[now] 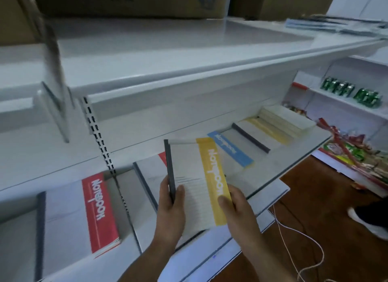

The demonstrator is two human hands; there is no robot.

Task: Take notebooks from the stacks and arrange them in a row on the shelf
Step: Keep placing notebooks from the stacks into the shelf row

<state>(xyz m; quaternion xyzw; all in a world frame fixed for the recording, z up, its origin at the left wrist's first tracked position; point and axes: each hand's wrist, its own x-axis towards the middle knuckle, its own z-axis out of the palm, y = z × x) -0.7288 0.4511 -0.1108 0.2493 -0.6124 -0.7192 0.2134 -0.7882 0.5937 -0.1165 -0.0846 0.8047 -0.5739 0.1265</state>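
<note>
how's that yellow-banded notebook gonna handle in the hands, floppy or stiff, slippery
Probably fairly stiff: the yellow-banded notebook juts past both hands without visibly sagging. Likely light for its size, since the left hand pinches only the dark spine edge and the right hand the band. The cover looks smooth, so it may slide easily over the neighbouring red-banded notebook.

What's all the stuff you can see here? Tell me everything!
Yellow-band notebook: one, white and yellow, held in both hands.
Red-band notebook: one, shelf left.
Blue-band notebook: one, shelf middle.
Notebook stacks: several, pale and yellow, shelf right.
Shelf: white, below upper ledge.
Snack packets: colourful, far right.
Cord: one, white, on brown floor.
Left hand: grips spine edge.
Right hand: grips yellow edge.
</note>
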